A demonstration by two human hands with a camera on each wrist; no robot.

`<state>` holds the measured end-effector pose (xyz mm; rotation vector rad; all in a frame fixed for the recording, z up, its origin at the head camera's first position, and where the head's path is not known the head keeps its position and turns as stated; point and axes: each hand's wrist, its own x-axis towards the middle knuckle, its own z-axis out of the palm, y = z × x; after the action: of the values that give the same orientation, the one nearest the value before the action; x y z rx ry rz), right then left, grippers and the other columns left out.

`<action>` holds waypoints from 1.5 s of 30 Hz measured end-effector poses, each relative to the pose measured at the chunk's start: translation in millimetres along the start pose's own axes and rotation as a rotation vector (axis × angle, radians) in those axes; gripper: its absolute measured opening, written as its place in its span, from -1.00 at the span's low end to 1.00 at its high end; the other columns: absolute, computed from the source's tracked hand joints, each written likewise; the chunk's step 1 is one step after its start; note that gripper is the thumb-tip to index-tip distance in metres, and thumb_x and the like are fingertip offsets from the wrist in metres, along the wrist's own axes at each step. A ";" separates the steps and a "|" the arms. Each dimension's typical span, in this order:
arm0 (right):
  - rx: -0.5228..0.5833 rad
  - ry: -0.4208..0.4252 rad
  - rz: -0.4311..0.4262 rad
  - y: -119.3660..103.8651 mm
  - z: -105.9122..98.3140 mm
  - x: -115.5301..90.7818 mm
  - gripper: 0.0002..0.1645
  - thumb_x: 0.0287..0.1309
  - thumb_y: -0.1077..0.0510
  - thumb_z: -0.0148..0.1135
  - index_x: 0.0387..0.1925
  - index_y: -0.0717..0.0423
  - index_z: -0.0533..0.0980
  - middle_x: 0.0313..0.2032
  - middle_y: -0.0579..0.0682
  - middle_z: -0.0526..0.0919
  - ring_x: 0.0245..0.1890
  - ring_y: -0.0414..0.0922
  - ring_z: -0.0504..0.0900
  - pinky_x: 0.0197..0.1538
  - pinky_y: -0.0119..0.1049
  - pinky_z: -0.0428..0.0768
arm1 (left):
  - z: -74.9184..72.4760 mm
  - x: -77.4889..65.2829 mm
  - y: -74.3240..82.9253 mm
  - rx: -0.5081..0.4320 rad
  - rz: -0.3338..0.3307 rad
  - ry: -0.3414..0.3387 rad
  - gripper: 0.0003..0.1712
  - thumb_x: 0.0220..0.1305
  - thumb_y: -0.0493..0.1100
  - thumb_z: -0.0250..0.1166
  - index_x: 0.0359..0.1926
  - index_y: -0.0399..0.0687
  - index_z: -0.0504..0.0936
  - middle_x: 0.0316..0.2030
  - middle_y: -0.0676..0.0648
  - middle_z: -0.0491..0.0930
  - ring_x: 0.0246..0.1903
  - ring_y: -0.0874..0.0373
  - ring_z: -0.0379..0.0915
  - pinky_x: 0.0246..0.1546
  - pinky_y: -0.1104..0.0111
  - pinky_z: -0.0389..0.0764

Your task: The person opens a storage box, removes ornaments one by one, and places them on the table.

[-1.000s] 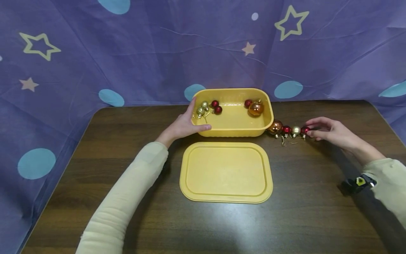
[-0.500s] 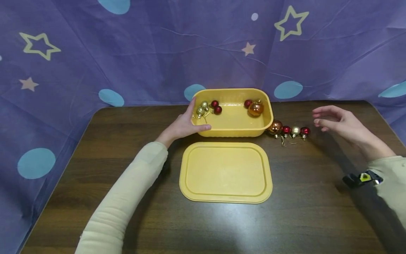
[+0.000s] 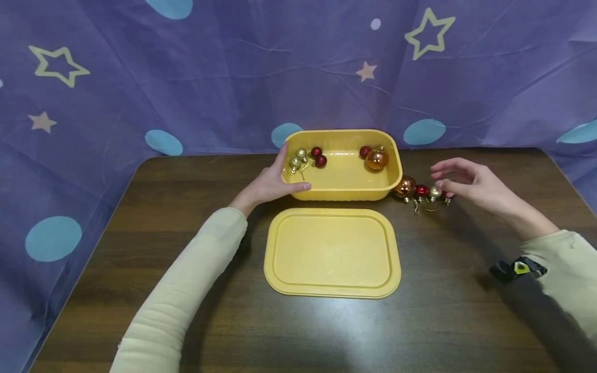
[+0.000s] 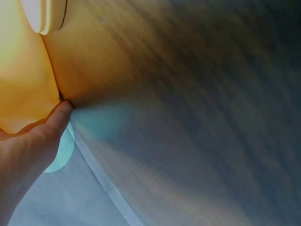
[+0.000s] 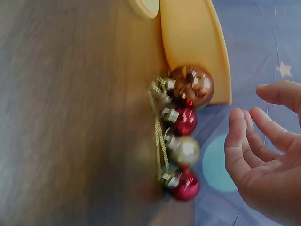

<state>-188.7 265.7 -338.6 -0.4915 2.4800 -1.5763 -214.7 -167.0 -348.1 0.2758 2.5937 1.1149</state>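
My left hand (image 3: 267,182) grips the left end of a yellow plastic box (image 3: 345,195), thumb on its front wall and fingers along its side. Inside lie gold baubles (image 3: 296,163) and red baubles (image 3: 320,161) at the left, with an orange bauble (image 3: 376,159) and a red one (image 3: 365,152) at the right. Beside the box's right end runs a row: a copper bauble (image 5: 192,85), a red one (image 5: 184,120), a pale gold one (image 5: 186,150) and another red one (image 5: 185,185). Above that row hovers my right hand (image 3: 480,187), fingers loosely bent and holding nothing.
A yellow lid (image 3: 332,254) lies flat on the brown wooden table (image 3: 448,311) in front of the box. Close behind the table's far edge hangs a purple cloth (image 3: 224,83) with stars and blue dots. Gold cords (image 5: 162,146) trail from the row of baubles.
My right hand released the end red bauble, drew back to the right, then came left again over the row. The left hand and the box stayed put.
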 end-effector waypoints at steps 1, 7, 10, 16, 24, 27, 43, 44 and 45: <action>-0.007 -0.004 0.001 -3.4 1.7 1.5 -0.66 0.30 0.31 0.16 0.10 0.24 0.47 -0.14 -0.21 0.65 -0.22 -0.22 0.65 -0.28 -0.38 0.59 | -0.2 0.3 -0.2 0.000 0.001 -0.001 0.38 0.07 0.27 0.40 0.49 0.32 -0.53 0.46 -0.24 -0.05 0.33 -0.22 0.12 0.29 0.00 0.16; 0.000 -0.034 -0.025 -23.3 9.8 14.2 -0.66 0.31 0.30 0.17 0.10 0.25 0.47 -0.12 -0.20 0.64 -0.20 -0.21 0.65 -0.26 -0.37 0.60 | -1.5 0.1 0.0 -0.001 -0.001 0.004 0.38 0.07 0.27 0.40 0.49 0.32 -0.53 0.46 -0.24 -0.02 0.32 -0.21 0.13 0.29 0.01 0.16; 0.009 -0.049 -0.034 -30.3 16.0 20.2 -0.66 0.32 0.30 0.15 0.10 0.29 0.45 -0.12 -0.18 0.64 -0.20 -0.21 0.65 -0.27 -0.37 0.60 | -1.4 -0.4 0.3 0.010 -0.005 0.001 0.38 0.06 0.28 0.40 0.49 0.33 -0.54 0.45 -0.25 -0.02 0.32 -0.23 0.13 0.28 0.00 0.16; -0.056 -0.048 -0.040 -41.3 34.1 31.0 -0.63 0.27 0.27 0.22 0.08 0.34 0.47 -0.13 0.02 0.64 -0.25 -0.17 0.63 -0.26 -0.38 0.58 | 0.3 -1.6 1.4 0.015 -0.002 0.001 0.39 0.06 0.28 0.41 0.49 0.34 -0.54 0.45 -0.26 0.01 0.31 -0.24 0.14 0.28 0.00 0.17; -0.131 -0.079 -0.083 -51.0 51.7 52.6 -0.70 0.26 0.26 0.22 0.00 0.30 0.52 -0.11 0.17 0.61 -0.31 -0.14 0.58 -0.34 -0.38 0.53 | -0.3 -2.1 1.1 0.017 0.010 0.007 0.38 0.07 0.24 0.42 0.50 0.30 -0.52 0.43 -0.27 0.04 0.29 -0.22 0.19 0.28 0.04 0.18; -0.153 -0.100 -0.091 -52.3 59.8 62.7 -0.73 0.25 0.28 0.22 -0.03 0.30 0.54 -0.09 0.18 0.61 -0.19 -0.17 0.55 -0.21 -0.44 0.48 | -0.9 -2.0 0.7 0.016 0.014 0.008 0.38 0.08 0.22 0.42 0.50 0.28 -0.52 0.43 -0.28 0.06 0.29 -0.21 0.20 0.28 0.04 0.19; -0.238 -0.233 -0.149 -55.0 101.7 106.5 -0.71 0.16 0.33 0.25 -0.06 0.36 0.54 -0.15 0.23 0.62 -0.15 0.06 0.58 -0.01 -0.13 0.48 | 0.4 -0.9 2.4 0.007 0.006 -0.006 0.39 0.07 0.23 0.42 0.50 0.28 -0.52 0.40 -0.28 0.15 0.29 -0.15 0.22 0.27 0.07 0.21; -0.252 -0.236 -0.150 -55.8 103.7 109.4 -0.70 0.16 0.33 0.25 -0.06 0.36 0.54 -0.13 0.24 0.62 -0.13 0.08 0.58 0.02 -0.08 0.47 | 0.0 -1.0 2.7 0.006 0.007 -0.005 0.39 0.07 0.23 0.42 0.50 0.28 -0.52 0.40 -0.28 0.15 0.29 -0.15 0.22 0.27 0.07 0.21; -0.263 -0.243 -0.150 -57.0 105.6 111.7 -0.69 0.16 0.32 0.25 -0.05 0.36 0.53 -0.11 0.25 0.61 -0.10 0.09 0.58 0.05 -0.05 0.47 | -0.5 -1.2 3.1 0.008 0.006 -0.002 0.39 0.07 0.23 0.42 0.50 0.28 -0.52 0.40 -0.28 0.14 0.29 -0.15 0.21 0.27 0.07 0.21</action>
<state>-249.8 113.9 -328.4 -0.8695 2.5174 -1.1551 -213.5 -165.6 -345.3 0.2861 2.5977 1.1054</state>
